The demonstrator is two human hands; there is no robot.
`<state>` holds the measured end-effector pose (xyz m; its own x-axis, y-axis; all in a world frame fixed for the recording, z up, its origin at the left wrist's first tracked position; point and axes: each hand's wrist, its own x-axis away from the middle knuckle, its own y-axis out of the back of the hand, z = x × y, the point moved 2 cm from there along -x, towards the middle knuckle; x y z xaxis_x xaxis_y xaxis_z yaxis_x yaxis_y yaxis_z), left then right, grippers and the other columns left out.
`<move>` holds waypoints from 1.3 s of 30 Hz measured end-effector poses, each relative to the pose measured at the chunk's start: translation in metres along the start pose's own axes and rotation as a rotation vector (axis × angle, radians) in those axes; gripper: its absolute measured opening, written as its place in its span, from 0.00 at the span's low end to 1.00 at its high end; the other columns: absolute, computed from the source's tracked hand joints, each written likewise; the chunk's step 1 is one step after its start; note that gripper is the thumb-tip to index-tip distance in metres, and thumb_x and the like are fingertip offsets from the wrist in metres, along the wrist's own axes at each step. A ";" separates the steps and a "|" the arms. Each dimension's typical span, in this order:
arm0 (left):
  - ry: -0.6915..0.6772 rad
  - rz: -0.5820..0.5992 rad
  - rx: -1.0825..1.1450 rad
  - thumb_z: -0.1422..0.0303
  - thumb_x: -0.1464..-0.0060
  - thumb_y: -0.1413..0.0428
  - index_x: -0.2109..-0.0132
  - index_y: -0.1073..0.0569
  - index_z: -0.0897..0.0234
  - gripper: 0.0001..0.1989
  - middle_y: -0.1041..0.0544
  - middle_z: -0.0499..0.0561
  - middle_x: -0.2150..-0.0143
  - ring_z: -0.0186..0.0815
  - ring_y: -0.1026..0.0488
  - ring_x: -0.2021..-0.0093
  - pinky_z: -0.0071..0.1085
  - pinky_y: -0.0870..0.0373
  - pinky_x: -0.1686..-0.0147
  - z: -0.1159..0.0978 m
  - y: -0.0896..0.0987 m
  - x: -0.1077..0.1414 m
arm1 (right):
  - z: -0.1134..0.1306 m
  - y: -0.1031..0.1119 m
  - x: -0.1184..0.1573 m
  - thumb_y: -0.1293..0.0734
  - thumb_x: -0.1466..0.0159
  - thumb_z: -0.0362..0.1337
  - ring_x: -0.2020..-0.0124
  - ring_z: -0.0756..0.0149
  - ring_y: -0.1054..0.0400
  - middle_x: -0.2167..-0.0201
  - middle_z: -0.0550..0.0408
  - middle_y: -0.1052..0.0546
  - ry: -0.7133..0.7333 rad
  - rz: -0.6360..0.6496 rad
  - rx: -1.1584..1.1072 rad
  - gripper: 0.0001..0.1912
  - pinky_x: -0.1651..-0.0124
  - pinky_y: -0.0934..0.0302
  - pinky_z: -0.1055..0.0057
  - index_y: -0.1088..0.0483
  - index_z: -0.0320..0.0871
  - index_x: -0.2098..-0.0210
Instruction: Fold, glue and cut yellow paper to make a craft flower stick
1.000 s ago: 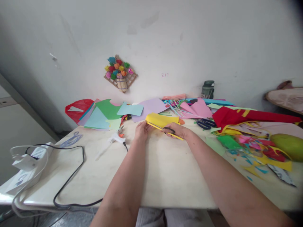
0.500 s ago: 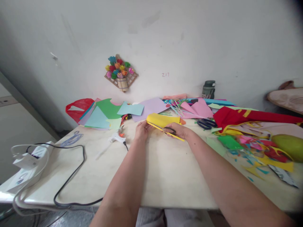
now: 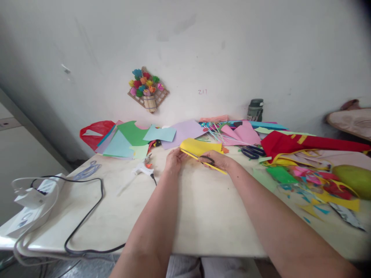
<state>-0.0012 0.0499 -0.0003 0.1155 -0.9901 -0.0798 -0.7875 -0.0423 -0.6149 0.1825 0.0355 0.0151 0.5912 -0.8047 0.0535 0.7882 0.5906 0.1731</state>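
Near the middle of the table, my left hand (image 3: 174,157) pinches the left end of a yellow sheet of paper (image 3: 201,146). My right hand (image 3: 216,159) is closed round the dark handles of a pair of scissors (image 3: 207,159). Their blades lie along the near edge of the sheet and point toward my left hand. A narrow yellow strip (image 3: 218,169) hangs off the near side of the paper, under my right hand. Parts of the blades and the fingertips are hidden.
A white glue gun (image 3: 144,170) lies left of my hands, and a black cord (image 3: 101,193) loops from the power strip (image 3: 37,204). Coloured paper (image 3: 185,131) lines the back. Dark-handled scissors (image 3: 251,151), a red cloth (image 3: 278,146) and paper scraps (image 3: 310,208) lie right.
Almost nothing differs. The yellow sheet's right end has shifted very slightly to the right; both hands keep their holds.
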 end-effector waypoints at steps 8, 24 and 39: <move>-0.033 -0.054 0.020 0.74 0.53 0.46 0.69 0.32 0.68 0.02 0.26 0.54 0.71 0.34 0.27 0.70 0.32 0.31 0.65 -0.003 -0.003 0.004 | -0.003 0.002 -0.003 0.33 0.50 0.45 0.90 0.79 0.49 0.89 0.64 0.38 0.004 -0.015 0.028 0.16 0.87 0.58 0.79 0.33 0.36 0.72; 0.007 0.044 -0.088 0.73 0.58 0.42 0.72 0.32 0.69 0.05 0.28 0.50 0.77 0.30 0.28 0.75 0.29 0.30 0.68 -0.001 -0.009 0.008 | -0.003 0.002 -0.006 0.33 0.51 0.48 0.89 0.80 0.51 0.89 0.65 0.41 0.095 -0.067 -0.011 0.18 0.86 0.58 0.79 0.37 0.39 0.77; 0.015 0.092 -0.110 0.74 0.57 0.43 0.73 0.31 0.70 0.03 0.28 0.50 0.77 0.28 0.29 0.75 0.26 0.31 0.68 -0.002 -0.011 0.011 | -0.001 -0.001 -0.004 0.31 0.53 0.45 0.88 0.80 0.49 0.88 0.65 0.40 0.050 -0.089 -0.030 0.16 0.86 0.57 0.79 0.37 0.39 0.77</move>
<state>0.0076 0.0390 0.0073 0.0318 -0.9923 -0.1194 -0.8561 0.0346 -0.5157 0.1793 0.0382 0.0140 0.5257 -0.8506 -0.0098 0.8423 0.5189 0.1456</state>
